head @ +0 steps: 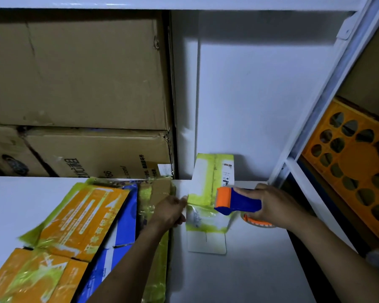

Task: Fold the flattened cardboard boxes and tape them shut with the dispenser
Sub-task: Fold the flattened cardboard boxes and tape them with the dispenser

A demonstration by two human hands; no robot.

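While my right hand (274, 204) wraps its fingers shut around the blue and orange tape dispenser (237, 201), its orange roller rests on the top of the small white box (206, 206) with yellow-green tape, which stands on the white shelf (249, 270) near the back wall. My left hand (170, 212) pinches the box's left edge between thumb and fingers. Just left of that hand, a heap of flattened orange and blue boxes (74, 232) crowds the shelf's left half (some hang past the front edge). Bare shelf lies open in front of the box and to its right, up to the metal upright (311, 119). Big brown cartons (79, 84) are stacked behind the heap.
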